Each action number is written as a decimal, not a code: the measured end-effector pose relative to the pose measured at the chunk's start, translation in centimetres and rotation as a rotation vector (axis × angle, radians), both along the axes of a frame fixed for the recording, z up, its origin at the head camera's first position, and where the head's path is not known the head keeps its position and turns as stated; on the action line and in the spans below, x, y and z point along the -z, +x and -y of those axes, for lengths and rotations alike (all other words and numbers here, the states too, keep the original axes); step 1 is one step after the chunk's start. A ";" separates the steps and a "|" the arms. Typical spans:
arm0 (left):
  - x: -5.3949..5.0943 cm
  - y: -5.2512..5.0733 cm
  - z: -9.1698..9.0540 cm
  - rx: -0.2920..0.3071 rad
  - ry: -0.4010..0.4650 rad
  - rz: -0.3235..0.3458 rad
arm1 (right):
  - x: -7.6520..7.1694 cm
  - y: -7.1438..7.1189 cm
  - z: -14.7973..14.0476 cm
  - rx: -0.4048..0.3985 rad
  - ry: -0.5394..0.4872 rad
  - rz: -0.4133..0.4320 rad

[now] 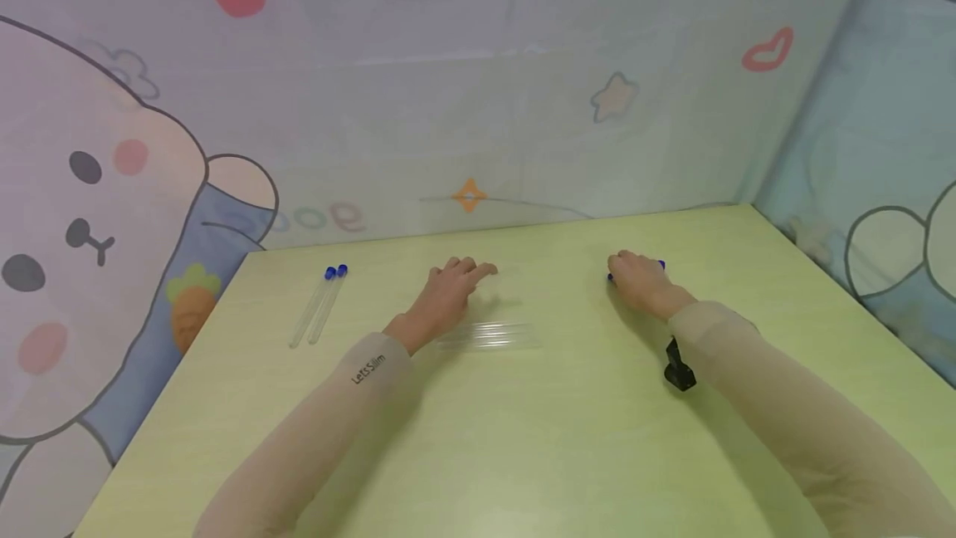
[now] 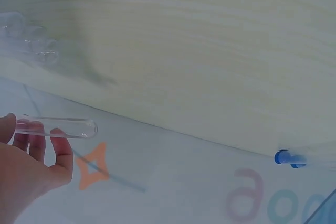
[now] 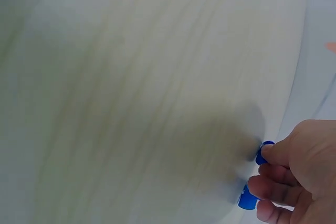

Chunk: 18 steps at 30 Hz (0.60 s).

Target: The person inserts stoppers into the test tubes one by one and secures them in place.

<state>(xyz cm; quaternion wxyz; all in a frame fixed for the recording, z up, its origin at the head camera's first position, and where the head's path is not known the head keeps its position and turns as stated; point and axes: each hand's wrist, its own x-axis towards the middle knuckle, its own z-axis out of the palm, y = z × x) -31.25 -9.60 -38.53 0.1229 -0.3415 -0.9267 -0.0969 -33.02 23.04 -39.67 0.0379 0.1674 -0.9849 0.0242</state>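
My left hand (image 1: 448, 293) is over the middle of the table, near the far side. In the left wrist view its thumb and fingers grip a clear test tube (image 2: 73, 128), held roughly level; in the head view this tube is barely visible. Several clear tubes (image 1: 489, 336) lie side by side on the table just nearer than that hand. Off to the right, my right hand (image 1: 642, 282) is low at the tabletop. Its thumb and index finger pinch a small blue cap (image 3: 262, 153), while another blue cap (image 3: 248, 199) sits by the other fingers, partly hidden.
Two tubes with blue caps (image 1: 329, 273) lie together on the left part of the pale yellow table (image 1: 523, 438). A printed cloth backdrop (image 1: 478, 106) rises along the far edge. A black strap piece (image 1: 680, 374) hangs below the right sleeve.
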 end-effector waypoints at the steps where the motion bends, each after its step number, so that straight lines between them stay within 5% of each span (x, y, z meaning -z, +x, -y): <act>1: 0.0 0.0 0.0 -0.002 0.002 0.002 | 0.1 0.0 0.1 0.002 -0.006 -0.002; 10: 0.3 -0.2 0.0 0.008 0.009 0.000 | 0.0 0.0 0.3 0.048 -0.214 -0.003; 18: 0.2 -0.3 0.0 0.020 0.016 -0.030 | -0.9 -0.1 0.9 0.005 -0.411 -0.021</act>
